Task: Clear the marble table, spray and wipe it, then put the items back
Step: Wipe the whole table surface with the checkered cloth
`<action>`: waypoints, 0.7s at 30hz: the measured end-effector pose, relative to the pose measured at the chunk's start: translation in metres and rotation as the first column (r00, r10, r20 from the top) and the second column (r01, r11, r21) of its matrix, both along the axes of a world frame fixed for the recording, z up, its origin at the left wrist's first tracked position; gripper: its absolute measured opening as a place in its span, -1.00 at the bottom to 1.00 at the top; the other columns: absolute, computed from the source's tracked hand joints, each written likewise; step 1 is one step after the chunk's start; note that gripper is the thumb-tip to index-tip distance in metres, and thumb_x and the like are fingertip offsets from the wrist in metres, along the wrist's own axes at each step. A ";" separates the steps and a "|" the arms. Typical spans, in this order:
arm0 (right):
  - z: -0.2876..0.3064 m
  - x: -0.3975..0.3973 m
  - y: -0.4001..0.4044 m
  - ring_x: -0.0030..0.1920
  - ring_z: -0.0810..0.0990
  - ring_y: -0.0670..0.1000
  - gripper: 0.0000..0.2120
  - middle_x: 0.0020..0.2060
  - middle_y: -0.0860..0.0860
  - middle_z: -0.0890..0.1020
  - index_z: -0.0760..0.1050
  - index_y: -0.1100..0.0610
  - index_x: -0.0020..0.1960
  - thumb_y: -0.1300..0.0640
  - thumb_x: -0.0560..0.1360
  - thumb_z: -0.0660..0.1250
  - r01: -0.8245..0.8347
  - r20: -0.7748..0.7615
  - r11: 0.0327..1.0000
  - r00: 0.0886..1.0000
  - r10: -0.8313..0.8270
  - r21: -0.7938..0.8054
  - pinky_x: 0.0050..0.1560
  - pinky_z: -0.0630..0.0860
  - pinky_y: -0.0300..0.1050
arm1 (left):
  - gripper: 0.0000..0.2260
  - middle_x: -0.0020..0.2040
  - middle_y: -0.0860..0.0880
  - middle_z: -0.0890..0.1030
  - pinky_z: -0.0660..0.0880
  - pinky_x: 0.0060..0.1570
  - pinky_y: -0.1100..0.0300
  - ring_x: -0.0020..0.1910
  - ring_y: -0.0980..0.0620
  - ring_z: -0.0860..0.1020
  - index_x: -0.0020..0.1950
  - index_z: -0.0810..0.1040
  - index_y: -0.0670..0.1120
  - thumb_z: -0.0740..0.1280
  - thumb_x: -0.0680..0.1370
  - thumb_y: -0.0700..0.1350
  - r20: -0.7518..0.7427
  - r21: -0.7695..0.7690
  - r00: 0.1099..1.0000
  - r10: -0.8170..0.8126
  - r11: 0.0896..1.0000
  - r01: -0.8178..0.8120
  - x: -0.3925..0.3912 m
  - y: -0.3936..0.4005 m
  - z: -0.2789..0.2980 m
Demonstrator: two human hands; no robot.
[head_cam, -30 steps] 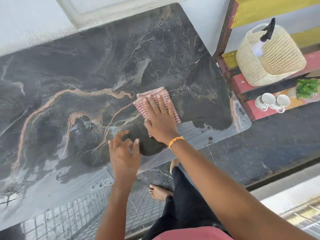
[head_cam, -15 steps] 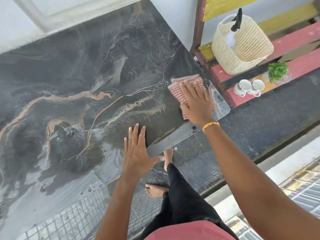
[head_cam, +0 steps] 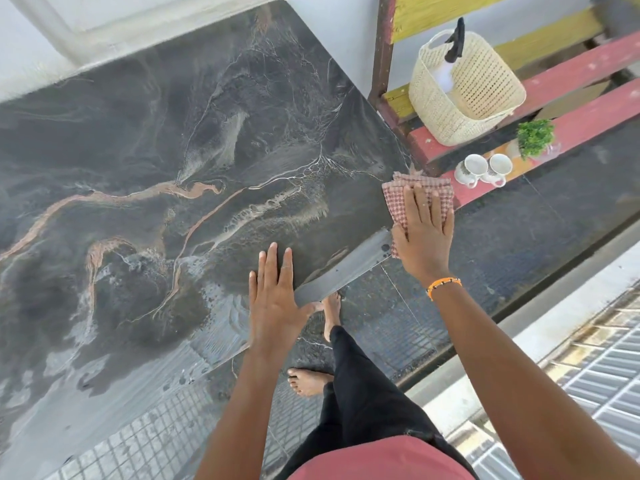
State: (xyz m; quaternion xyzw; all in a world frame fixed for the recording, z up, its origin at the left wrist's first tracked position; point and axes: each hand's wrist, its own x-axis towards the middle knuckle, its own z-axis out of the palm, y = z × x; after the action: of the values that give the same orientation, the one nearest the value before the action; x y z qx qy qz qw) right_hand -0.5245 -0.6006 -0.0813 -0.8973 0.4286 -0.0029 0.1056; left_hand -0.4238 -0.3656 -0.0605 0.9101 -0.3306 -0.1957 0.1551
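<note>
A dark marble table (head_cam: pixel 173 150) with tan and white veins is seen from above and fills the left and middle of the view. Its top is bare, and wet streaks and droplets show along its near edge, so the wiping step is judged to be in hand.

A red-and-white checked cloth (head_cam: pixel 401 199) is pressed flat at the table's right-hand corner under the right hand (head_cam: pixel 424 230). The fingers are spread apart and laid flat on the cloth rather than closed around it, probably so that pressure is spread over the whole cloth. The cloth overhangs the corner, so the stroke appears to have been carried to the table's very edge.

The left hand (head_cam: pixel 275 296) is laid palm down on the table's near edge, fingers straight and slightly apart, with nothing held. It is judged to be there as a brace while the body leans toward the far corner.

The cleared items have been set on a red and yellow wooden bench (head_cam: pixel 581 71) just beyond the table's right corner: a cream woven basket (head_cam: pixel 485 98) with a spray bottle (head_cam: pixel 453 43) standing in it, two white cups (head_cam: pixel 485 169) and a small green plant (head_cam: pixel 535 136). They are kept apart from the wet marble, presumably until it has been wiped. Putting them back is not yet done.
</note>
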 end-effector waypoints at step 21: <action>0.000 0.031 0.057 0.53 -0.09 -0.02 -0.43 0.51 -0.15 0.00 -0.03 -0.16 0.50 -0.10 0.53 0.07 -0.672 0.010 0.736 0.739 0.673 0.083 0.47 -0.29 0.13 | 0.05 0.54 -0.09 -0.19 -0.19 0.46 0.02 0.50 -0.03 -0.27 0.50 -0.25 -0.16 0.45 0.32 0.11 -0.073 0.016 0.994 0.076 0.997 -0.075 -0.015 0.017 0.012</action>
State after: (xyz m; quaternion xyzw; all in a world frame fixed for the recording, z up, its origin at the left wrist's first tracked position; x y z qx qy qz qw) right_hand -0.4934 -0.5438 -0.0814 -0.9864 0.0766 0.0618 0.1314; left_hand -0.4390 -0.3490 -0.0486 0.9152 -0.2885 -0.2254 0.1684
